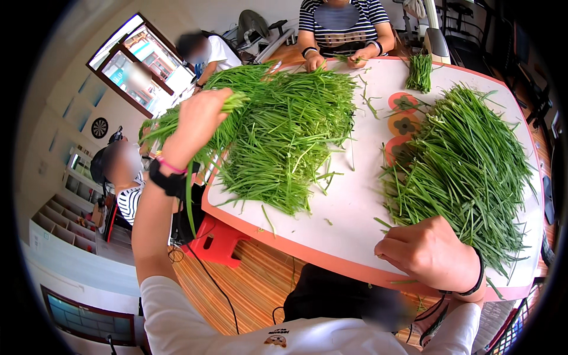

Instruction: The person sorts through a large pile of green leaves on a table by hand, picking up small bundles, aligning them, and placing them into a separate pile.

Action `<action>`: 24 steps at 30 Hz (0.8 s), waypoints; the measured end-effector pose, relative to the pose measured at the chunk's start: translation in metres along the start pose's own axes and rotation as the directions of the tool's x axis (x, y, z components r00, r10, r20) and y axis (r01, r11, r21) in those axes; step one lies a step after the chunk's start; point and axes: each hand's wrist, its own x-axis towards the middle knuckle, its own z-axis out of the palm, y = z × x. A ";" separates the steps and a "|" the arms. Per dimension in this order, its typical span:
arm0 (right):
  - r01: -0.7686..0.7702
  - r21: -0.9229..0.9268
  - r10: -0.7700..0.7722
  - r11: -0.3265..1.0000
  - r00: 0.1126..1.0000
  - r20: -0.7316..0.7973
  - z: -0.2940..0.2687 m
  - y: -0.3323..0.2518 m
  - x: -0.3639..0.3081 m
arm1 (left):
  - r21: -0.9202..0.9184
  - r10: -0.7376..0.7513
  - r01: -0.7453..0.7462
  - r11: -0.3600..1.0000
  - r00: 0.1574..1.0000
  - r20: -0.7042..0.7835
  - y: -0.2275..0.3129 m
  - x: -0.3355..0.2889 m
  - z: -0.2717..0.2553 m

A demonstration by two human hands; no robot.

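My left hand [196, 121] is raised over the far left part of the table, closed round a bunch of green chives [235, 103]. The stalk ends poke out past my fingers, and the long leaves trail to the left. By the near edge, at the right, my right hand [427, 249] is closed, its fingertips pinched together. What they hold, if anything, is too small to make out. A big heap of chives [278, 130] covers the left half of the table. Just beyond my right hand lies a second large heap of chives [464, 171], its leaves mostly lined up.
The white table [349, 219] has a pink-orange rim, with loose bits scattered on it. A small bundle of chives [419, 73] lies at the far right. Across the table, a person's hands [313, 61] handle stalks. Below the left edge stands a red stool [216, 242].
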 end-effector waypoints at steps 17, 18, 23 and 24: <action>0.040 0.129 -0.098 0.991 0.872 0.480 0.014 0.023 -0.006 | -0.730 -0.211 0.285 0.621 0.958 0.195 0.072 0.005 0.159; 0.076 0.253 -0.207 0.965 0.811 0.548 0.016 0.025 -0.006 | -0.741 -0.246 0.256 0.621 0.961 0.126 0.078 0.001 0.152; 0.218 0.412 -0.354 0.885 0.889 0.289 0.001 0.012 0.011 | -0.675 -0.245 0.177 0.717 0.970 -0.005 0.110 -0.037 0.124; 0.232 0.419 -0.315 0.878 0.939 0.140 -0.002 0.007 0.018 | -0.649 -0.226 0.176 0.740 0.974 0.006 0.117 -0.050 0.116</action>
